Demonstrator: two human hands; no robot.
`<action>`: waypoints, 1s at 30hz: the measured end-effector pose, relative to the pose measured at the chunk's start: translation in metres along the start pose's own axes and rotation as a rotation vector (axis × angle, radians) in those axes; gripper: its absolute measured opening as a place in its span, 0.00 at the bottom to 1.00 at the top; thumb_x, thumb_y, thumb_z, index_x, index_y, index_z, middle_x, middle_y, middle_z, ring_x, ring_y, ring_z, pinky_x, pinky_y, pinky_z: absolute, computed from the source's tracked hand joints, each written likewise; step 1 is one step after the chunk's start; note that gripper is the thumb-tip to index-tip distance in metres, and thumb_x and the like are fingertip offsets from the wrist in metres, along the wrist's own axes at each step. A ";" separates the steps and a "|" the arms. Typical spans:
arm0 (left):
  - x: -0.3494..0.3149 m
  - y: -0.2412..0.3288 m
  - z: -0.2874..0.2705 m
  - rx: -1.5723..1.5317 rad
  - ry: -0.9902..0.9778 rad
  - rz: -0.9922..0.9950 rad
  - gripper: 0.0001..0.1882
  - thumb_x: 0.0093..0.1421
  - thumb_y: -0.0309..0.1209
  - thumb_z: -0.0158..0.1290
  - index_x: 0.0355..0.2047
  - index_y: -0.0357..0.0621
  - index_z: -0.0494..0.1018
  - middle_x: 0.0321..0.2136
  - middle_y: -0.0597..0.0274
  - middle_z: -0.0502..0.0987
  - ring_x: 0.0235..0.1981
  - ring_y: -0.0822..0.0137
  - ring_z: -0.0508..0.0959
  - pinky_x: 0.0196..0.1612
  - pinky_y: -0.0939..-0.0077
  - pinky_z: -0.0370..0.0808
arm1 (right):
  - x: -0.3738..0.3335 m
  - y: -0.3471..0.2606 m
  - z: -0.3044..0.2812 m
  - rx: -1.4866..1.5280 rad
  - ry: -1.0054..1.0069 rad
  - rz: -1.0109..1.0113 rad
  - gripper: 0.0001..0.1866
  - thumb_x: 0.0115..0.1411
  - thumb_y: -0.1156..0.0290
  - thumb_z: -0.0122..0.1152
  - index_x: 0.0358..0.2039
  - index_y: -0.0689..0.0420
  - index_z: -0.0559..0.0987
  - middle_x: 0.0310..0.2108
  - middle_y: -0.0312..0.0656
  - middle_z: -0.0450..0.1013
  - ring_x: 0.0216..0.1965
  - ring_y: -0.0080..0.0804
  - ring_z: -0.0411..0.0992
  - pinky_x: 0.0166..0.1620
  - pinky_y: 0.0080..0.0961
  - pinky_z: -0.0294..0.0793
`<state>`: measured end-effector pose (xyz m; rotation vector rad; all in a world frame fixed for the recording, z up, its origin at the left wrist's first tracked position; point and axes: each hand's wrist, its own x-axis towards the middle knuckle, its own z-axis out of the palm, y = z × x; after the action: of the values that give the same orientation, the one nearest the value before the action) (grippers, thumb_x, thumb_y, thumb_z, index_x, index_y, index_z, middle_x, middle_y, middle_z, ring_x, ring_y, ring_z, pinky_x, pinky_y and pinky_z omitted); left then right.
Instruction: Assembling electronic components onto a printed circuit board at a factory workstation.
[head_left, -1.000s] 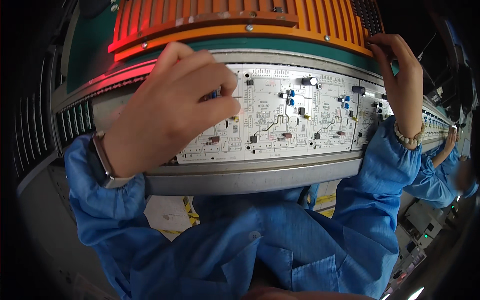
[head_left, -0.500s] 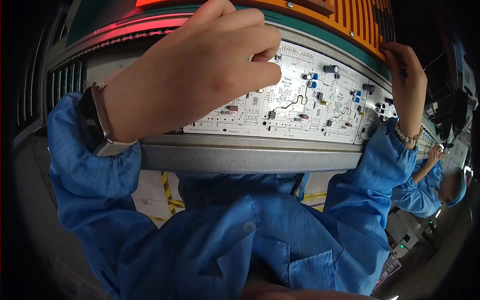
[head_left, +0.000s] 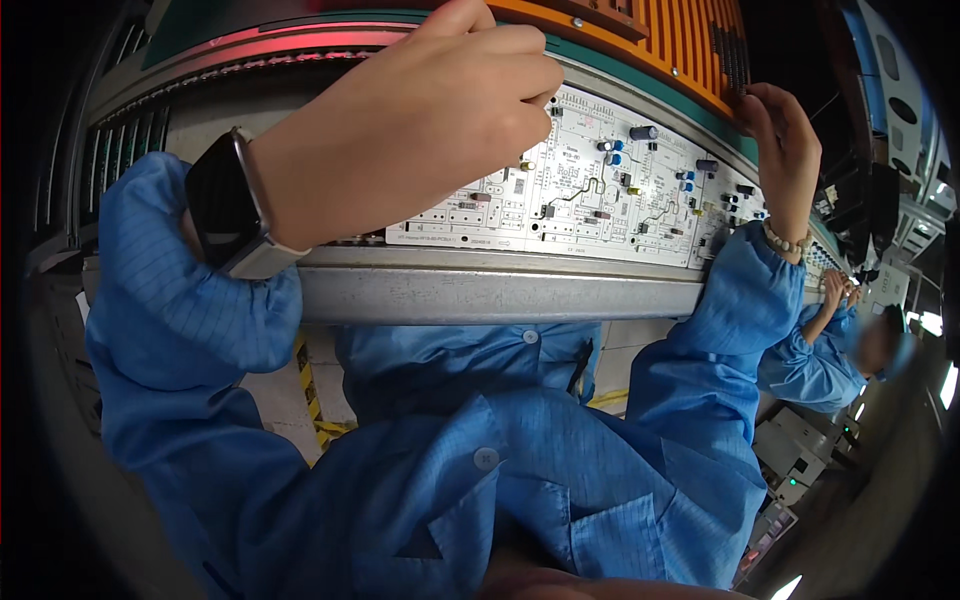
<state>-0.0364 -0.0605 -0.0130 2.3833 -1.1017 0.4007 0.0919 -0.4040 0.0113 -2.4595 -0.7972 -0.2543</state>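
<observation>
The left hand (head_left: 430,120), at upper center of the frame, curls over the left part of the white circuit board panel (head_left: 565,238); its fingertips are hidden, so whether they grip anything cannot be told. The right hand (head_left: 785,140), well apart at upper right, has bent fingers at the end of the orange slotted rack (head_left: 690,95); its hold cannot be told either. The panel lies across the center, probably light and stiff, its upright components (head_left: 644,133) easily bent; the bare front margin looks the safest hold. The metal rail (head_left: 500,295) borders that edge; between the hands, room for moving lies above the components.
</observation>
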 end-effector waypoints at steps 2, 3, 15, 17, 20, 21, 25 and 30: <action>0.001 -0.001 0.002 -0.015 0.012 -0.012 0.06 0.49 0.24 0.61 0.28 0.39 0.76 0.30 0.63 0.71 0.38 0.64 0.70 0.48 0.68 0.65 | -0.001 -0.002 -0.001 -0.005 0.013 -0.014 0.08 0.62 0.76 0.61 0.42 0.63 0.79 0.34 0.42 0.79 0.37 0.27 0.80 0.40 0.20 0.79; 0.001 -0.003 0.005 0.004 -0.007 -0.003 0.05 0.50 0.24 0.61 0.28 0.39 0.77 0.30 0.63 0.72 0.38 0.65 0.71 0.48 0.69 0.65 | -0.002 -0.010 -0.001 -0.012 0.011 -0.021 0.08 0.62 0.76 0.61 0.42 0.63 0.79 0.34 0.42 0.79 0.37 0.27 0.80 0.40 0.20 0.79; 0.009 -0.038 0.012 -0.300 -0.052 -0.151 0.08 0.55 0.23 0.53 0.35 0.35 0.77 0.34 0.55 0.77 0.39 0.56 0.76 0.46 0.65 0.72 | -0.001 -0.162 0.089 0.262 -0.469 -0.421 0.11 0.50 0.83 0.66 0.36 0.63 0.77 0.31 0.44 0.73 0.33 0.36 0.76 0.38 0.29 0.76; 0.002 -0.035 0.013 -0.343 -0.076 -0.216 0.10 0.55 0.23 0.51 0.37 0.33 0.76 0.35 0.52 0.78 0.39 0.52 0.77 0.44 0.63 0.74 | -0.010 -0.170 0.103 0.262 -0.446 -0.384 0.11 0.51 0.83 0.66 0.36 0.63 0.77 0.31 0.44 0.73 0.32 0.37 0.75 0.37 0.29 0.76; -0.005 -0.038 0.017 -0.299 0.096 -0.165 0.11 0.55 0.22 0.50 0.37 0.32 0.76 0.35 0.48 0.78 0.37 0.49 0.78 0.41 0.64 0.76 | -0.009 -0.179 0.109 0.221 -0.431 -0.357 0.11 0.51 0.82 0.65 0.37 0.62 0.77 0.30 0.44 0.73 0.31 0.37 0.75 0.36 0.30 0.75; -0.004 -0.037 0.018 -0.292 0.097 -0.176 0.10 0.55 0.22 0.50 0.37 0.32 0.76 0.35 0.49 0.78 0.37 0.49 0.78 0.41 0.64 0.76 | -0.010 -0.181 0.110 0.175 -0.430 -0.352 0.11 0.51 0.82 0.65 0.37 0.62 0.77 0.31 0.44 0.73 0.30 0.37 0.75 0.35 0.30 0.75; -0.008 -0.033 0.022 -0.271 0.129 -0.166 0.09 0.54 0.22 0.50 0.34 0.33 0.77 0.33 0.49 0.79 0.36 0.50 0.79 0.41 0.65 0.76 | -0.013 -0.186 0.108 0.138 -0.423 -0.372 0.12 0.51 0.81 0.66 0.37 0.62 0.77 0.30 0.43 0.73 0.29 0.38 0.75 0.34 0.30 0.75; -0.006 -0.030 0.013 -0.202 0.077 -0.163 0.09 0.54 0.23 0.50 0.33 0.33 0.77 0.32 0.49 0.79 0.36 0.51 0.79 0.41 0.66 0.76 | -0.015 -0.195 0.109 -0.001 -0.382 -0.357 0.13 0.48 0.81 0.66 0.36 0.62 0.77 0.31 0.44 0.73 0.31 0.40 0.73 0.35 0.31 0.74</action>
<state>-0.0160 -0.0471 -0.0358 2.2396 -0.8633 0.3059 -0.0335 -0.2191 0.0000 -2.3846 -1.3992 0.0945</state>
